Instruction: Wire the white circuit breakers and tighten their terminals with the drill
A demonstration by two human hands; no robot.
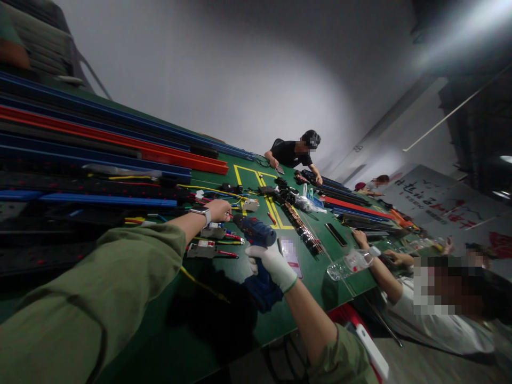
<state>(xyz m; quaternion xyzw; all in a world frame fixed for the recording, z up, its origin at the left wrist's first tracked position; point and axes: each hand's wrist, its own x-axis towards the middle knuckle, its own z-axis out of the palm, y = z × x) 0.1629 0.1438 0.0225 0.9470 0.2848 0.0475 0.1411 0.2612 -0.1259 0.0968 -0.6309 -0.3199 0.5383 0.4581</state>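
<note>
My right hand [274,266], in a white glove, grips the handle of a blue cordless drill [256,230]. The drill's nose points left, at my left hand [219,210]. My left hand is bare, with a watch [204,213] on its wrist; its fingers are closed at the drill's tip, and what they pinch is too small to make out. Just below lie grey circuit breakers [203,249] with red and yellow wires attached. Another white breaker [250,205] sits beyond my left hand. A phone [290,256] lies on the table to the right of the drill.
Long blue and orange rails [168,154] are stacked along the left of the green table [224,325]. Further off lie a copper-coloured strip [302,226], a dark phone [336,234] and a plastic bottle [344,265]. One co-worker [294,152] leans over the far side; another [436,309] sits at right.
</note>
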